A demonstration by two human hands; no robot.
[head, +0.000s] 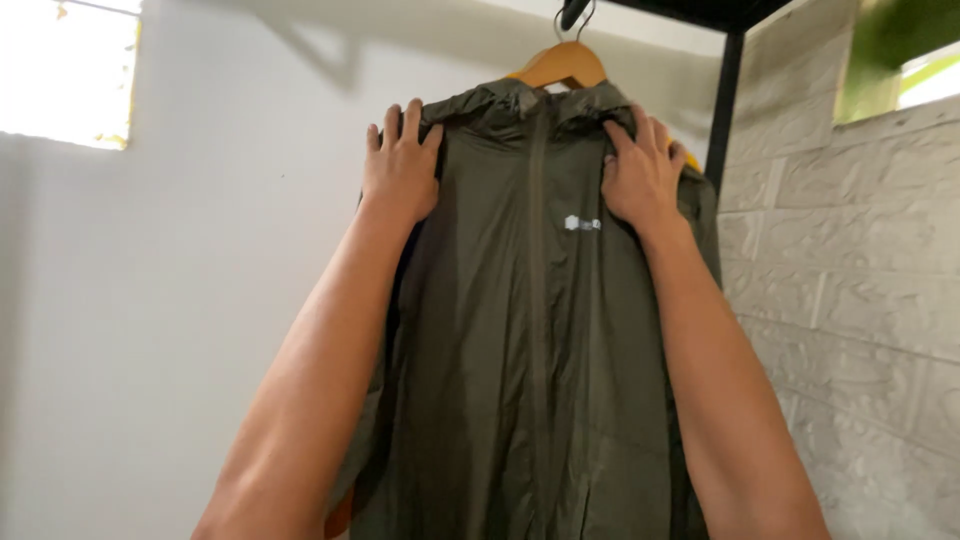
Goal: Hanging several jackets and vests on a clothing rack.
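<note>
Overhead, an olive-green jacket (530, 330) hangs zipped from a wooden hanger (560, 65) hooked on a black rail (690, 10). Left hand (402, 165) lies on the shoulder at 11 o'clock of the zip, fingers spread flat, not clamped. Right hand (640, 175) at 1 o'clock pinches the collar fabric. Hands apart. Black upright post (724, 105) stands at 3 o'clock, textured grey brick wall (860, 270) beyond; plain white wall (180, 300) at 9 o'clock.
</note>
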